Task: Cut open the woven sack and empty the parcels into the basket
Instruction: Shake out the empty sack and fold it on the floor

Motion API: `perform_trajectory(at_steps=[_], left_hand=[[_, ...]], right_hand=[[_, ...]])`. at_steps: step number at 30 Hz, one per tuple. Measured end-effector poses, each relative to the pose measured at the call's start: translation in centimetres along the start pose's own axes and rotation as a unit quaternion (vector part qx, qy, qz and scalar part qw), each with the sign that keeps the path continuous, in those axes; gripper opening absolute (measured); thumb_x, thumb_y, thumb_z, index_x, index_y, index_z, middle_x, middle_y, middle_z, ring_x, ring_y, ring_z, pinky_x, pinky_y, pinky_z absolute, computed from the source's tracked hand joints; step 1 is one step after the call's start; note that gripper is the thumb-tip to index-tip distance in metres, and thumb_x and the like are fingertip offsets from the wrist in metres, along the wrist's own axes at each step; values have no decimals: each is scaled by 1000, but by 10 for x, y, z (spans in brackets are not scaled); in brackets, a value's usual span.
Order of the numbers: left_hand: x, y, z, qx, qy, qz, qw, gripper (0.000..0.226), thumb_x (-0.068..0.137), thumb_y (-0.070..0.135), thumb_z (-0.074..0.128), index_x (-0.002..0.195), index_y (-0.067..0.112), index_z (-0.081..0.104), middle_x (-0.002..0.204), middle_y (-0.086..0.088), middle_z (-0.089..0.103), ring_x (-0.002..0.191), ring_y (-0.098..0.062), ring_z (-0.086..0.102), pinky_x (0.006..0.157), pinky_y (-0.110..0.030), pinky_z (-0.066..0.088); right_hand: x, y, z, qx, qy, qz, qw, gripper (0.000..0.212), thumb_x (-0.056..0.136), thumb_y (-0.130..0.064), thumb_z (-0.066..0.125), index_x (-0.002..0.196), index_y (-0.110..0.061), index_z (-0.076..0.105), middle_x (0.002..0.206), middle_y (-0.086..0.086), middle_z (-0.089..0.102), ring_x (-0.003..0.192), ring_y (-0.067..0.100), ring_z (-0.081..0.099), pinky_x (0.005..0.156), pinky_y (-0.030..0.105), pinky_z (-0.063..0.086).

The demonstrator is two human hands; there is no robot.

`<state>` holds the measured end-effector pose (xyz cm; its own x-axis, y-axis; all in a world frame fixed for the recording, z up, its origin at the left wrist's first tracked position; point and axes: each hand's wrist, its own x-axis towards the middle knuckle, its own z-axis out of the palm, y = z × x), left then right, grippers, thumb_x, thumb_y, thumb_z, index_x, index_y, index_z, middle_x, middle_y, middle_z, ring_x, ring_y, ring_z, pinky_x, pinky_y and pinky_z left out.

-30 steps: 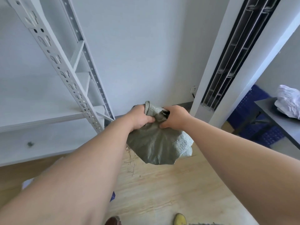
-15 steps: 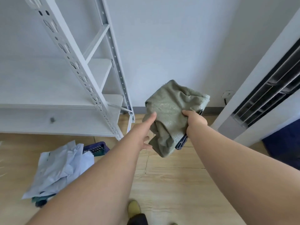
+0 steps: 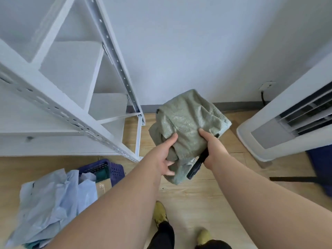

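Note:
The green woven sack (image 3: pixel 186 121) is bunched up and held in the air in front of me, above the wooden floor. My left hand (image 3: pixel 166 155) grips its lower left folds, fingers curled under the cloth. My right hand (image 3: pixel 211 150) holds the sack's right side together with a dark cutter (image 3: pixel 196 165), whose handle sticks out below the hand. Low on the left, the purple basket (image 3: pixel 115 170) sits on the floor. Pale blue parcels (image 3: pixel 53 200) are heaped in and over it, with a brown one (image 3: pixel 103 188) among them.
A white metal shelf rack (image 3: pixel 71 97) stands at the left against the white wall. A white floor-standing air conditioner (image 3: pixel 280 130) is at the right, with something dark blue (image 3: pixel 321 166) beside it. My feet (image 3: pixel 161 212) are on the wooden floor below.
My view has tilted down, bringing the basket and parcels further into sight. My left hand, open beside the sack half a second ago, now grips it again. The sack has stayed bunched.

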<state>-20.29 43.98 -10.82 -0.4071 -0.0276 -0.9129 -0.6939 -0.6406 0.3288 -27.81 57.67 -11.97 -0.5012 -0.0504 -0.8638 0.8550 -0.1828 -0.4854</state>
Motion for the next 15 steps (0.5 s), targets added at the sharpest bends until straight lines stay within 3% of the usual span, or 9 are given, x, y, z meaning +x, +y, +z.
perform_trajectory(at_steps=[2,6,9,12,15], left_hand=[[40,-2,-9,17,30,15,999,55,74,39,80,121,18,61,113,-3,70,105,-21,64,88,-38,51],[130,-24,-33,42,87,22,995,54,73,28,82,120,15,61,108,-3,72,99,-22,68,93,-41,53],[195,-39,-44,52,129,2,990,54,74,34,81,121,20,58,112,1,69,102,-20,64,90,-38,50],[263,-41,-55,41,148,24,988,51,80,26,77,124,17,53,118,1,64,104,-19,61,83,-32,48],[331,-35,-68,61,141,68,986,54,82,26,74,130,22,48,122,2,62,108,-19,60,95,-38,48]], right_hand=[[31,16,-5,-7,19,15,1000,53,69,-31,86,115,-15,65,103,2,73,87,18,70,78,32,55],[103,57,-18,-29,71,63,995,54,71,-29,84,118,-14,62,103,4,71,81,18,66,60,29,47],[164,88,-20,-29,82,117,989,50,72,-26,84,115,-11,64,101,9,73,84,26,70,64,33,53],[227,111,-12,-19,98,135,986,41,74,-26,82,108,-11,66,98,7,72,77,22,67,68,33,53],[295,126,-4,-37,86,98,991,45,72,-33,83,110,-16,65,103,3,72,79,18,65,66,30,47]])
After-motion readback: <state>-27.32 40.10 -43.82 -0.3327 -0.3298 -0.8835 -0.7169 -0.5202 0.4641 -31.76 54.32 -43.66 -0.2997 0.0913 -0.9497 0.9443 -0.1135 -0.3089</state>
